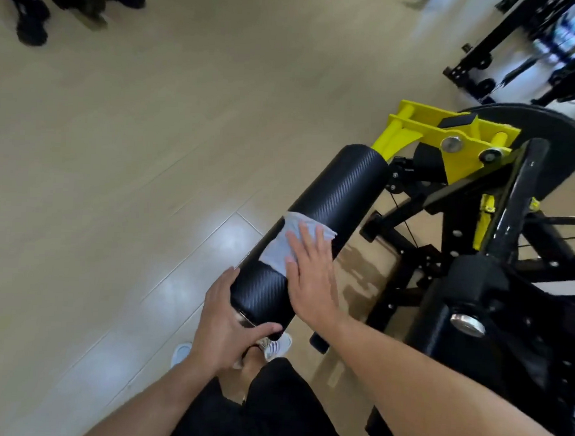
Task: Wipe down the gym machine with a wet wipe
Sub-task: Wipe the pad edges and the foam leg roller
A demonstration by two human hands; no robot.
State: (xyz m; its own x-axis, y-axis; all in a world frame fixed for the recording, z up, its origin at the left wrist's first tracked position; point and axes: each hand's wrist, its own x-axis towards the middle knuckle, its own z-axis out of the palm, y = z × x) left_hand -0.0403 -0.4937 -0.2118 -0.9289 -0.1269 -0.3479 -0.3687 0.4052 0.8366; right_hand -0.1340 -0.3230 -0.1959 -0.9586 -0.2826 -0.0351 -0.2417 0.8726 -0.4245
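The gym machine (473, 207) has a black frame with yellow brackets (450, 139) and a black roller pad (330, 206) extending toward the camera. A pale wet wipe (286, 247) lies draped over the roller pad, near its closer end. The right hand (313, 279) presses flat on the wipe, fingers (308, 239) straight and slightly spread. The left hand (223, 328) grips the near end of the roller pad, fingers curled over the end cap and thumb along the underside. No brand, label or writing is legible on the machine. The machine stands on a light wood floor (150, 144). Dark shoes (33, 27) of another person appear at top left.
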